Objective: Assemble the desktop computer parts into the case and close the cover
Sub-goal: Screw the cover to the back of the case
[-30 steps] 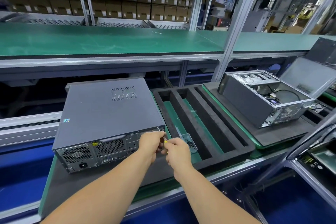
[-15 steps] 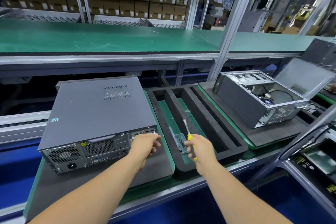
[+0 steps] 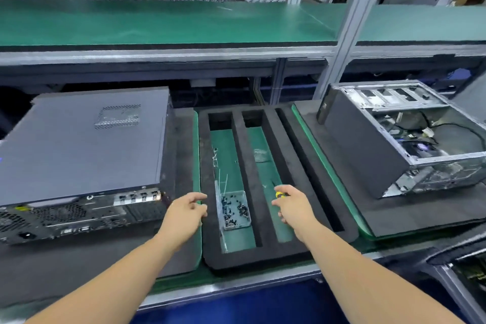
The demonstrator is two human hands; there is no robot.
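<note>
A closed grey computer case (image 3: pixel 79 144) lies at the left on a dark foam pad, its cover on and its rear panel facing me. My left hand (image 3: pixel 188 209) hovers just right of that rear panel, fingers loosely curled, holding nothing. My right hand (image 3: pixel 292 205) holds a yellow-handled screwdriver (image 3: pixel 278 194) low over the middle slot of the black foam tray (image 3: pixel 273 144). Only the handle's tip and a dark bit of shaft show. A clear box of dark screws (image 3: pixel 234 209) sits in the tray's left slot, between my hands.
A second computer case (image 3: pixel 410 139), open on top with cables and drive bays showing, lies on a foam pad at the right. A green shelf (image 3: pixel 184 23) runs across above the bench, carried by a metal post (image 3: pixel 344 42). Loose small parts lie in the tray's slots.
My left hand has come off the closed case's rear panel. My right hand has carried the screwdriver from that panel rightward to the foam tray. The view has shifted right.
</note>
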